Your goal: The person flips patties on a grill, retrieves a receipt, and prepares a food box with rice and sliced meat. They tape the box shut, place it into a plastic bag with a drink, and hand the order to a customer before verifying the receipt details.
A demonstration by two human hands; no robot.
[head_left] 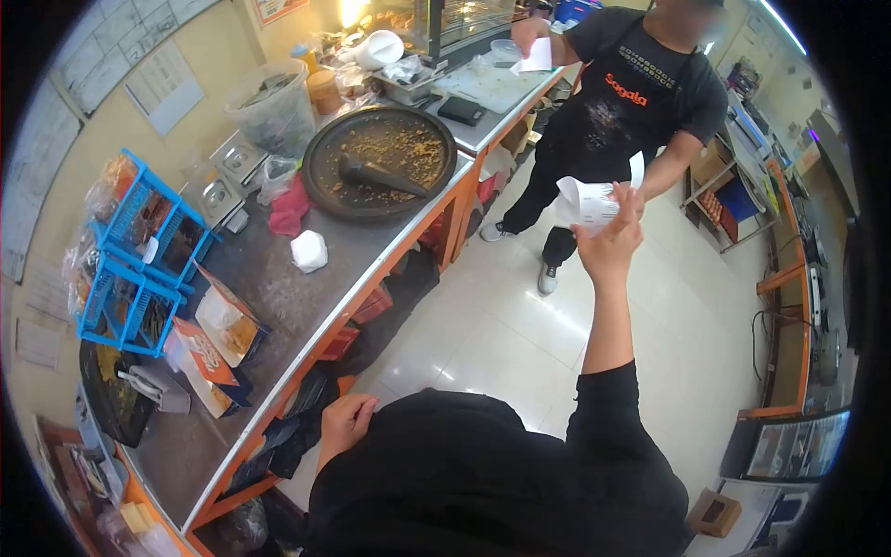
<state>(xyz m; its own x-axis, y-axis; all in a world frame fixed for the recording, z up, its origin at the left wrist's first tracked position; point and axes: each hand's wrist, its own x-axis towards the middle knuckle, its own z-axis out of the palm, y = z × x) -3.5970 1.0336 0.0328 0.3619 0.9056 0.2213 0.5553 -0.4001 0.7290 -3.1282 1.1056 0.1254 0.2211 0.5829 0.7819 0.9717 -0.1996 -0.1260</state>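
Note:
White printed paper slips (591, 204), curled at the edges, are between the fingers of my right hand (613, 239), which reaches forward over the floor. A co-worker (631, 93) in a dark apron stands facing me, one hand close behind those slips and the other holding a white paper (536, 56) over the far counter. Near the counter's front edge, my left hand (345, 420) is held low by my body with its fingers curled; whether anything is inside them is hidden.
On the counter (278, 278) stand a large round dark pan (380, 162) with crumbs and a pestle, a white wrapped item (309, 252), blue baskets (139, 251) and food boxes (227, 325). A shelf (729, 190) stands at the right.

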